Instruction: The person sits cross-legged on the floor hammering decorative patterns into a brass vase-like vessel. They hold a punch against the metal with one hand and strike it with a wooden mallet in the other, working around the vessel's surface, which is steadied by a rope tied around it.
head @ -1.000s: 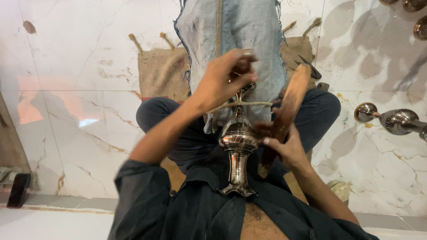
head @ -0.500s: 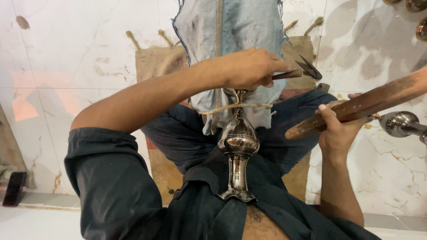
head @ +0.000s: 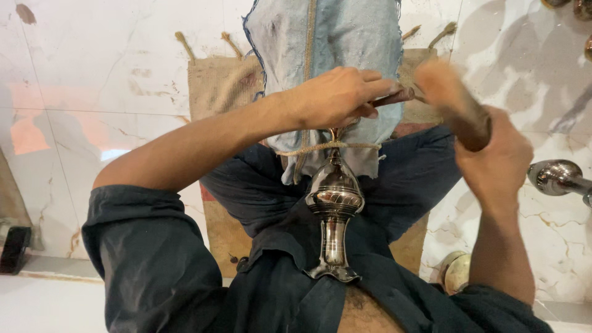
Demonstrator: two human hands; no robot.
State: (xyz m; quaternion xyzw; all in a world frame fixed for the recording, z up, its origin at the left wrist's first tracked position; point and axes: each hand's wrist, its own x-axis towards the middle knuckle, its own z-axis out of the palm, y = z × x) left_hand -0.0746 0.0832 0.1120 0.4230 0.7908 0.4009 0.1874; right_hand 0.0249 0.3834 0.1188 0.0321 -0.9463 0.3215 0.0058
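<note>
A shiny metal lamp-stand piece (head: 333, 216) stands upright between my knees, its flared foot against my dark shirt. A blue-grey cloth (head: 327, 55) tied with cord wraps its upper end. My left hand (head: 336, 97) reaches across over the cloth and grips a thin dark metal tool (head: 401, 96) that points right. My right hand (head: 496, 157) is closed around a wooden stick (head: 453, 102), blurred by motion, with its end close to the tool's tip.
I sit on a brown jute mat (head: 219, 86) on a white marble floor (head: 98, 61). Polished metal parts (head: 558, 176) lie at the right, a round brass piece (head: 453, 271) by my right elbow, a dark object (head: 13, 246) at the far left.
My right hand has swung the wooden stick up and in from the right, toward the tool in my left hand. My left hand and the lamp piece have stayed in place.
</note>
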